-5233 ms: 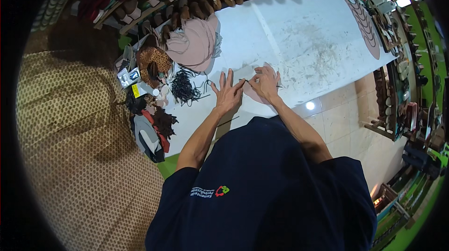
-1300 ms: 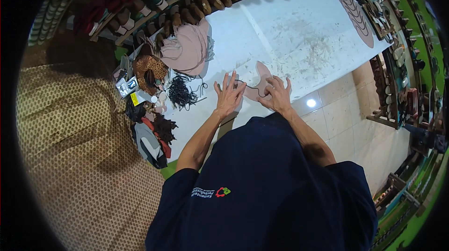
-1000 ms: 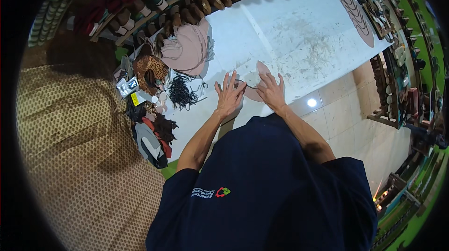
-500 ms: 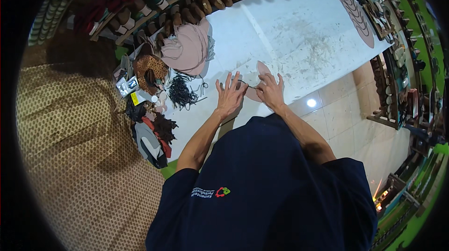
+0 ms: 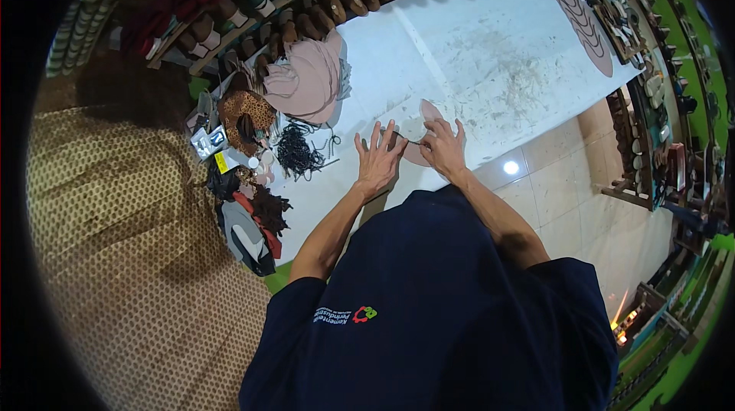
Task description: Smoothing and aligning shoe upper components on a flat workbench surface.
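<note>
Flat pink cutout (image 5: 414, 155), tapered tip; skinny blk strip (image 5: 411, 141)
R hand (image 5: 442, 149) pinches strip; L hand (image 5: 378, 160) splayed, can't tell grip

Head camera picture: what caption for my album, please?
Left hand and right hand close together, a thin dark strip between them, at a pink piece on a white table.
</note>
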`<state>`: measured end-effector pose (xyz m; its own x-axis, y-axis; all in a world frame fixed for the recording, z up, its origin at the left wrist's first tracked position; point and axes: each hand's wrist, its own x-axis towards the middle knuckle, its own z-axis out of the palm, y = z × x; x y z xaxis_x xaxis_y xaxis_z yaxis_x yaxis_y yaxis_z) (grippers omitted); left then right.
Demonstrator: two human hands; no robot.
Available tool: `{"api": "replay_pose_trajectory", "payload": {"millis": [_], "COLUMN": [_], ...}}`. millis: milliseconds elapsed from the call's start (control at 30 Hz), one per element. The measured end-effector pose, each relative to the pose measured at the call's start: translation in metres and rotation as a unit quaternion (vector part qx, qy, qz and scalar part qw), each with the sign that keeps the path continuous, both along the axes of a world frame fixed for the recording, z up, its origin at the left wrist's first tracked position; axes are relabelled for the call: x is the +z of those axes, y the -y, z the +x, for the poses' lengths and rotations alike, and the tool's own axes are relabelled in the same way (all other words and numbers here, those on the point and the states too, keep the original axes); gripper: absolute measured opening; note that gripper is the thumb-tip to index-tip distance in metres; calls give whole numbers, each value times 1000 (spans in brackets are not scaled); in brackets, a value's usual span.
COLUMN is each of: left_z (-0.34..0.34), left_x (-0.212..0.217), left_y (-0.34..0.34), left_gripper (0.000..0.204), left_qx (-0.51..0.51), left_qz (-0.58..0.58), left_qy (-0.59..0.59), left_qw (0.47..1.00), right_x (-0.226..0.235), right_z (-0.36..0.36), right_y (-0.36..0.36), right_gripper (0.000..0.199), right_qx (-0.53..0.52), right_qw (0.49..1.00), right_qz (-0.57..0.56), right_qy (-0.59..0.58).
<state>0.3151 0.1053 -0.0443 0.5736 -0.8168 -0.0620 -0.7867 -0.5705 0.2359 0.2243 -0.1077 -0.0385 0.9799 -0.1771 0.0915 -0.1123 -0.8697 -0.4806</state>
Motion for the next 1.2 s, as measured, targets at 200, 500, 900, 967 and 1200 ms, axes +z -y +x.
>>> {"api": "replay_pose_trajectory", "payload": {"millis": [200, 500, 900, 967, 1200], "left_z": [-2, -2, -9, -10, -8], "left_x": [8, 11, 14, 11, 18], "left_y": [8, 8, 13, 11, 20], "left_gripper": [56, 60, 55, 61, 63], "left_qx": [-11, -3, 18, 7, -22], "left_qz": [12, 19, -30, 10, 60], "left_qy": [29, -13, -23, -23, -5], "left_qw": [999, 1000, 999, 1000, 998], "right_x": [-2, 0, 1, 2, -4], "right_z": [2, 5, 11, 13, 16], "right_y": [0, 1, 6, 5, 5], "right_gripper": [11, 12, 13, 13, 11], "right_qx": [-3, 8, 31, 35, 29], "right_qw": [1000, 1000, 998, 998, 998], "right_qz": [-3, -13, -47, -49, -51], "right_qy": [1, 3, -13, -15, -5]}}
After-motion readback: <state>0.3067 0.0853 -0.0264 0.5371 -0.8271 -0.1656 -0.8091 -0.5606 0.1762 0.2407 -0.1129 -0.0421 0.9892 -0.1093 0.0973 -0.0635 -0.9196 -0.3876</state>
